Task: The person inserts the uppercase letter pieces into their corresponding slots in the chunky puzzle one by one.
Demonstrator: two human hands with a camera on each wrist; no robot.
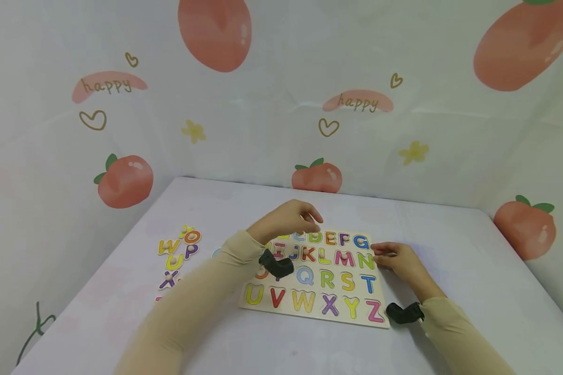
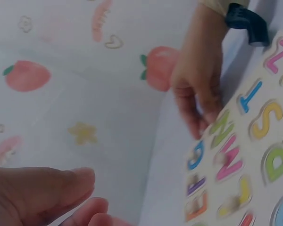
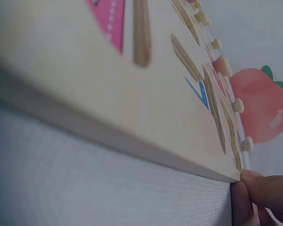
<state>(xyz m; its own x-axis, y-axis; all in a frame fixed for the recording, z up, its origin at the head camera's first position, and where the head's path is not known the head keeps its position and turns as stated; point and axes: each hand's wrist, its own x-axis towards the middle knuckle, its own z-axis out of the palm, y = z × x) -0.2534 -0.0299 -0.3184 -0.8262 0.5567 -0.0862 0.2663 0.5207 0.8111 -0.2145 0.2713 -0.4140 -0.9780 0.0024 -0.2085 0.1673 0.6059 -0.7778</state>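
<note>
A wooden alphabet puzzle board (image 1: pixel 318 307) lies on the table, with knobbed letter pieces such as the pink M (image 1: pixel 341 259) in its upper two rows. My left hand (image 1: pixel 286 219) hovers over the board's far edge, fingers loosely bent. In the left wrist view, the left thumb (image 2: pixel 73 186) and fingertips show nothing between them. At the board's right edge, near the green N (image 1: pixel 366 261), is my right hand (image 1: pixel 399 260). The right wrist view shows its thumb (image 3: pixel 269 188) and fingers pinching the board's edge.
Loose letter pieces lie left of the board: an orange O (image 1: pixel 192 236), purple P (image 1: pixel 191 251), yellow U (image 1: pixel 173 261), purple X (image 1: pixel 169 279), W (image 1: pixel 168 247) and others. My left sleeve (image 1: pixel 202 297) partly covers a light-blue piece. A printed cloth backdrop (image 1: pixel 262 130) stands behind the table.
</note>
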